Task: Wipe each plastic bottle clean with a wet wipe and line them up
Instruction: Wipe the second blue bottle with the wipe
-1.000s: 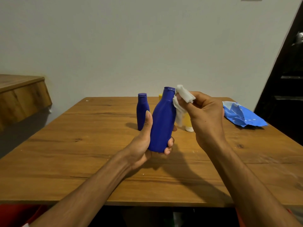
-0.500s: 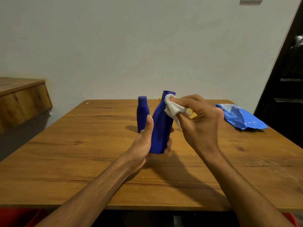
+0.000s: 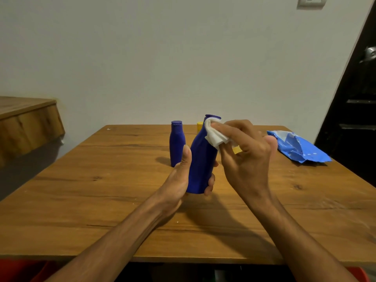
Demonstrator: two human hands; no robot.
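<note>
Wipe has moved onto the blue bottle; yellow bottle mostly hidden.

Dk-blue big bottle, dk-blue small bottle, yellow bottle, white wipe, blue pack, wood-grain table
</note>
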